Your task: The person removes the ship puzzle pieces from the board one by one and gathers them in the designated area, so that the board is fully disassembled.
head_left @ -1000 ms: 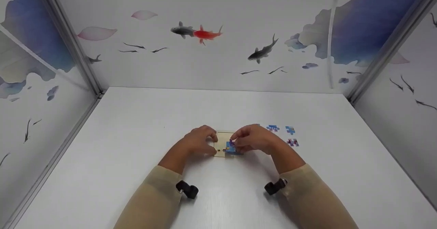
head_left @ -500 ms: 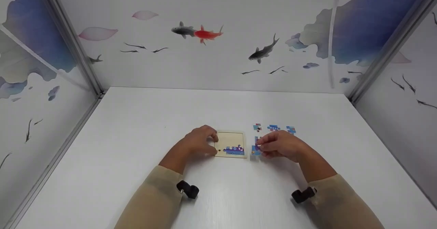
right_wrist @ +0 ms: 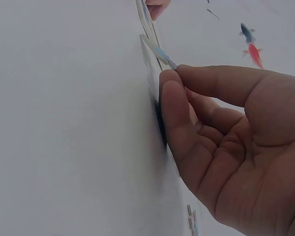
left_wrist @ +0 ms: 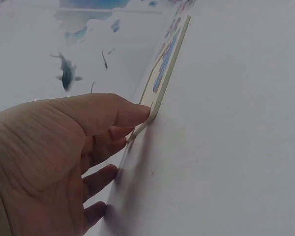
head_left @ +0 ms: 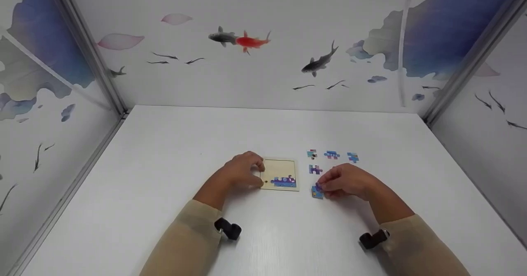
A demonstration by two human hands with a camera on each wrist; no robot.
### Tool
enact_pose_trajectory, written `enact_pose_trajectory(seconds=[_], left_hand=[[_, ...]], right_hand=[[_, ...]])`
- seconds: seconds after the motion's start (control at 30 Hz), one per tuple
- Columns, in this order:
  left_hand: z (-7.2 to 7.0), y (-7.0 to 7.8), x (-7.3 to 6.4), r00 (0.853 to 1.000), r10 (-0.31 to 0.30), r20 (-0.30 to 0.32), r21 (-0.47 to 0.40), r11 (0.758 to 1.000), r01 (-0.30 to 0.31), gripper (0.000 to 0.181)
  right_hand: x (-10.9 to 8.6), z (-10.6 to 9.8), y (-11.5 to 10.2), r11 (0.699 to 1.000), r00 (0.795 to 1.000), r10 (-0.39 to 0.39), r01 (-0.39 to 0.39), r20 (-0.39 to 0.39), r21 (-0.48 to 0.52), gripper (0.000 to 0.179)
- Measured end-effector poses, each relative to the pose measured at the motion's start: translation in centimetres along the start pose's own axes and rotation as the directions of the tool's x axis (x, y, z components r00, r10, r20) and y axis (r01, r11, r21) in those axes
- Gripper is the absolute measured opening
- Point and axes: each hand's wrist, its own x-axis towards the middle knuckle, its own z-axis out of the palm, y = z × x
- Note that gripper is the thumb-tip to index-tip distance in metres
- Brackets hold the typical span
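My left hand grips the left edge of a square wooden puzzle tray, thumb at the near corner and fingers at the far one. In the left wrist view the thumb lies on the tray's corner. Joined blue and purple puzzle pieces fill part of the tray's near right side. To the right of the tray, my right hand pinches a blue jigsaw piece between thumb and fingertips. The right wrist view shows this jigsaw piece tilted, close over the table.
Loose jigsaw pieces lie right of the tray: a multicoloured piece, a blue and pink piece, a blue piece and a purple piece. White panels with painted fish surround the white table at the back and sides.
My right hand has moved right, off the tray, carrying the blue jigsaw piece, then slightly nearer the front. The left hand has kept its hold on the puzzle tray.
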Motion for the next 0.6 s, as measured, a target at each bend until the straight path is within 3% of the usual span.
enact_pose_trajectory(seconds=[0.3,0.6], left_hand=[[0.09,-0.02,0.18,1.000,-0.009,0.002,0.010,1.000,0.009,0.033],[0.03,0.07,0.09,1.000,0.000,0.014,0.032,0.999,-0.001,0.035]], right_hand=[[-0.11,0.55,-0.54,0.998,0.998,0.033,-0.036,-0.056,-0.055,0.019],[-0.01,0.54,-0.61,0.998,0.997,0.046,-0.049,-0.058,-0.050,0.018]])
